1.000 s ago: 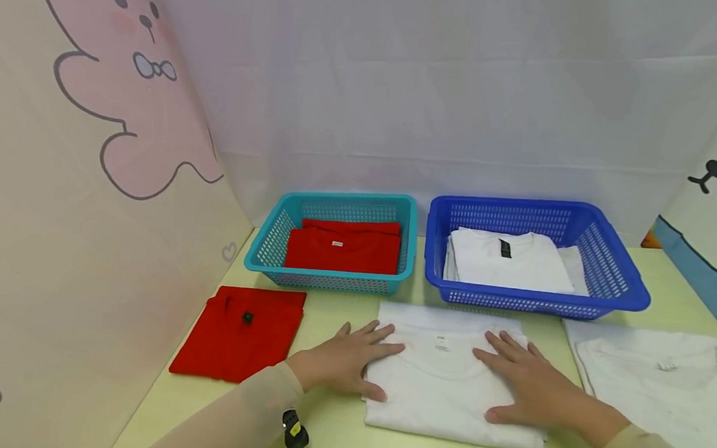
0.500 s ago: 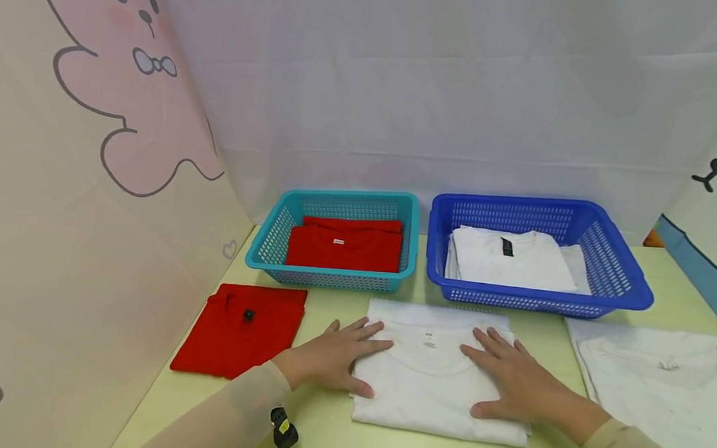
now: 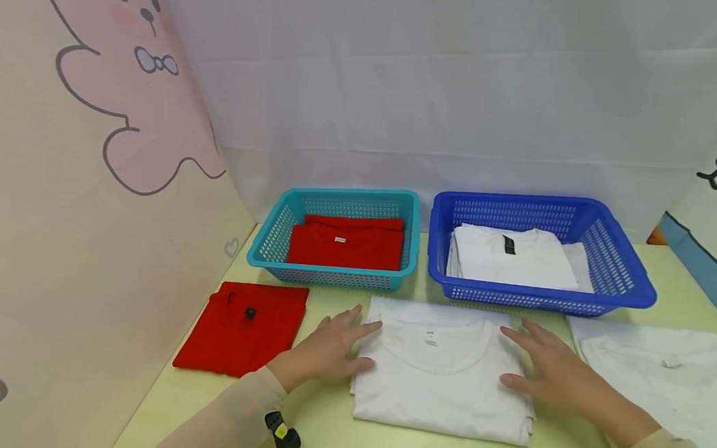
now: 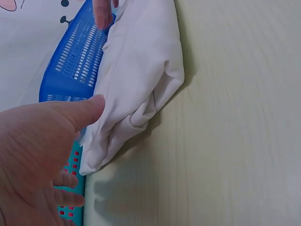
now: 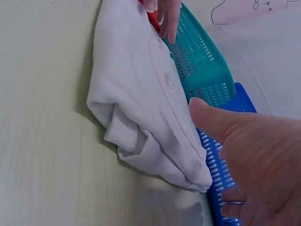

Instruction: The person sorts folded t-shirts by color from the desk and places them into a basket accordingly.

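Note:
A folded white T-shirt (image 3: 435,386) lies flat on the table between my hands, its neckline toward the baskets. My left hand (image 3: 329,349) is at the shirt's left edge, fingers spread and holding nothing; whether the thumb touches the cloth I cannot tell. Over the right edge is my right hand (image 3: 555,373), its fingers extended and apart. In the left wrist view the thumb (image 4: 89,110) stands out straight beside the shirt's folded side. The right wrist view has the other thumb (image 5: 207,113) stretched out just off the cloth.
Behind stand a teal basket (image 3: 330,277) with folded red shirts (image 3: 345,247) and a blue basket (image 3: 629,275) with folded white shirts (image 3: 516,261). A folded red shirt (image 3: 243,333) lies at left. Another white shirt (image 3: 675,387) is spread at right.
The white shirt slid a little left under both hands, then stopped. Since then both hands have come off its surface, the right one moving out to the right.

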Tool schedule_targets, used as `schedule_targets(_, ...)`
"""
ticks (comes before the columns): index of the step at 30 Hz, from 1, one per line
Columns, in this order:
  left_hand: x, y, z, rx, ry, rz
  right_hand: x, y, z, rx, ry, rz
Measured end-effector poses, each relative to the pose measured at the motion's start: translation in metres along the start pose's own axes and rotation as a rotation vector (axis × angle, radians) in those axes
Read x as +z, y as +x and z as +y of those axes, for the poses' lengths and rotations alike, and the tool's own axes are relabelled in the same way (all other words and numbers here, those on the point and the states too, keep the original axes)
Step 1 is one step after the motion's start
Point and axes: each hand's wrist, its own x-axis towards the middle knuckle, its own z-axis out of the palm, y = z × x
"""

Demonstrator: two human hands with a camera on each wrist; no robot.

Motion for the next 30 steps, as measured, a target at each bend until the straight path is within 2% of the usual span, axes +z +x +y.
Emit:
schedule_targets(6,0.004,0.004,0.003,-0.036,0.021,-0.003,0.003,-0.005,0.009,0.008,0.019,0.001)
schedule_targets(11,0.011,0.008,0.006,-0.049,0.033,-0.005,0.009,-0.006,0.007,0.01,0.033,-0.029)
schedule_targets(16,0.015,0.01,0.01,-0.037,0.045,0.025,0.012,-0.005,0.002,-0.006,0.018,-0.022)
schedule_targets(19,0.015,0.011,0.014,-0.025,0.009,0.057,0.013,-0.003,-0.001,-0.002,0.015,-0.014)
schedule_targets(22,0.016,0.014,0.017,-0.027,-0.077,0.099,0.013,0.001,-0.003,0.021,0.064,-0.047)
schedule_targets(25,0.019,0.018,0.017,-0.063,-0.219,0.117,0.015,0.004,-0.003,0.042,0.144,-0.065)
schedule_targets(30,0.025,0.022,0.016,-0.169,-0.519,0.081,0.018,0.008,-0.002,0.099,0.354,-0.073)
